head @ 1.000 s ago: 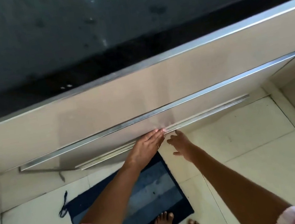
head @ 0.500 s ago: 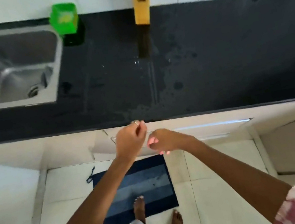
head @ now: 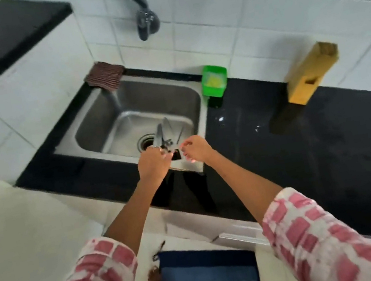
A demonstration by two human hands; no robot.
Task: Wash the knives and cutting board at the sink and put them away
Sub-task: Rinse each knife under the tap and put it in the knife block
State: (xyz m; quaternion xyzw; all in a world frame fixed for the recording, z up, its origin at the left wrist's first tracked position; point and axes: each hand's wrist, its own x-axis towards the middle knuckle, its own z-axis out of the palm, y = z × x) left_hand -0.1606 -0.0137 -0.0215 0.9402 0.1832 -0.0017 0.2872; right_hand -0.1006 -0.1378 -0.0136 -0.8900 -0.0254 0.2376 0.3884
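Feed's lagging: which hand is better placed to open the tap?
Right. The left hand grips the knives over the sink; the right hand looks empty and could reach up to the tap.

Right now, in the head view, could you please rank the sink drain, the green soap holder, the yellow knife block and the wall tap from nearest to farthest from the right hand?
From the right hand:
1. Sink drain, just left, in the basin.
2. Green soap holder, behind, at the sink's right corner.
3. Yellow knife block, far right against the wall, and wall tap, up on the tiles: too close to call.
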